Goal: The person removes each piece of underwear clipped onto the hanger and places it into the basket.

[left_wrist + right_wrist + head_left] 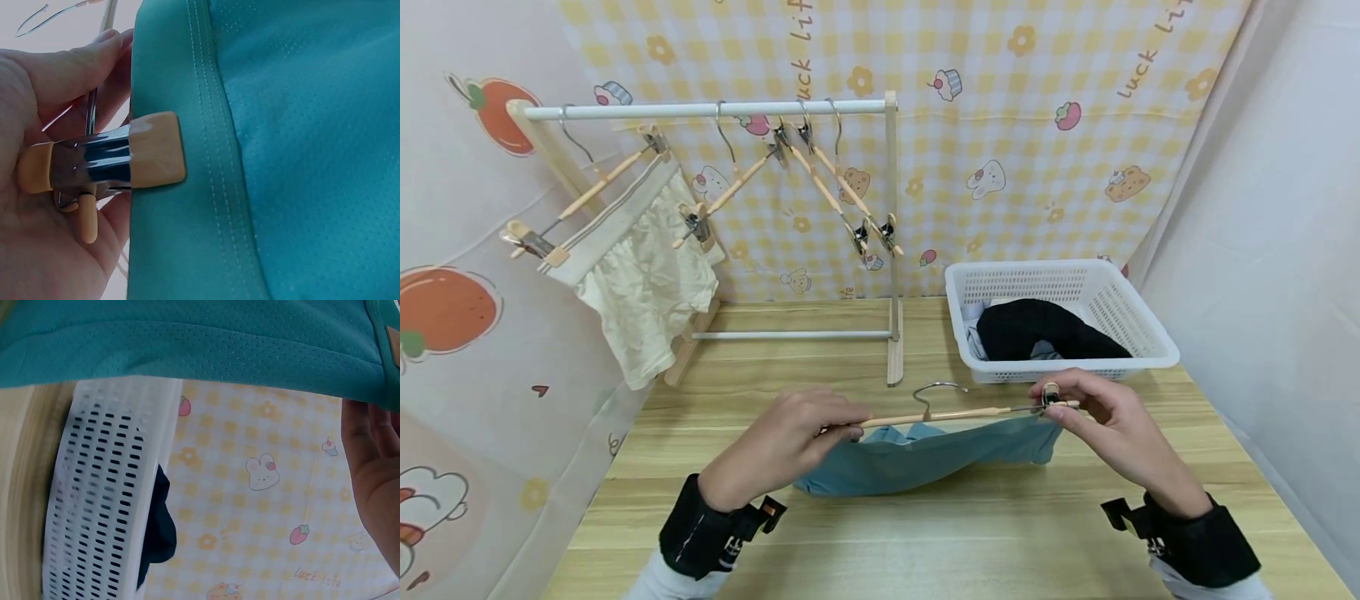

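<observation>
- Wears black bands [696, 533] at both wrists, next to pale sleeves [673, 583].
- Holds one end of a hanger [962, 414] in the left hand [786, 433], grip clamped on the bar, thumb pressed to it.
- Holds the other end in the right hand [1116, 429], grip clamped by the right clip [1051, 396], thumb on the near side and fingers on the far side.
- Carries a teal garment [917, 462] on that hanger, between the two hands and over the table [970, 542], sagging along its lower edge; cannot tell whether touching the wood.
- Shows in the left wrist view the left clip [156, 150], with its tan pad flat on the stitched waistband [169, 69], just beside the left palm.
- Shows in the right wrist view the teal edge stretched across the top, in front of the right fingertips.
- Has just beyond the right hand a white basket [1116, 304], with black cloth [1037, 329] heaped inside over paler cloth.
- Has farther back, at left, a rack [892, 167], with cream shorts [647, 283] clipped to a hanger at its left end and three more hangers [824, 190] along the rail.
- Ends at the back with a yellow-checked curtain [1022, 108], printed with flowers, cakes and strawberries.
</observation>
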Demonstrator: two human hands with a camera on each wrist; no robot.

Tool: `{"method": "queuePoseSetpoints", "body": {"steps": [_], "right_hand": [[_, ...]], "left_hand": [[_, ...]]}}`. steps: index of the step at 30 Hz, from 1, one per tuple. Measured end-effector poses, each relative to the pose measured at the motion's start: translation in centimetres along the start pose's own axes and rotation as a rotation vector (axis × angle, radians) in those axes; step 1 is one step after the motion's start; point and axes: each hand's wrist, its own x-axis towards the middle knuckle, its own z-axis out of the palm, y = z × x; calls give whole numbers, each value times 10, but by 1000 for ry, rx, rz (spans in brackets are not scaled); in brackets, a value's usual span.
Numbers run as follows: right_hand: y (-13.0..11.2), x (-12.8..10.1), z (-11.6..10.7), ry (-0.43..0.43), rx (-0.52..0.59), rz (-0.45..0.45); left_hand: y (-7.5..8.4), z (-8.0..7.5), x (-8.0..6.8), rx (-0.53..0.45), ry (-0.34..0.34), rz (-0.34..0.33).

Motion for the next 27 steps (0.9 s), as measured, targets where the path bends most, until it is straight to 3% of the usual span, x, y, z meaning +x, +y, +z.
{"method": "queuePoseSetpoints", "body": {"steps": [5,14,21,27], "right_hand": [[4,0,1,10,93,-51],[15,1,5,52,227,-259],[18,2,6,66,252,-301],[16,2,6,64,258,-279]], "left_hand": [[0,1,0,-8,-8,-15],[-1,3,-2,-60,-39,-42],[-4,5,-1,-67,-53,-50],[-4,6,1,-56,-56,-47]]}}
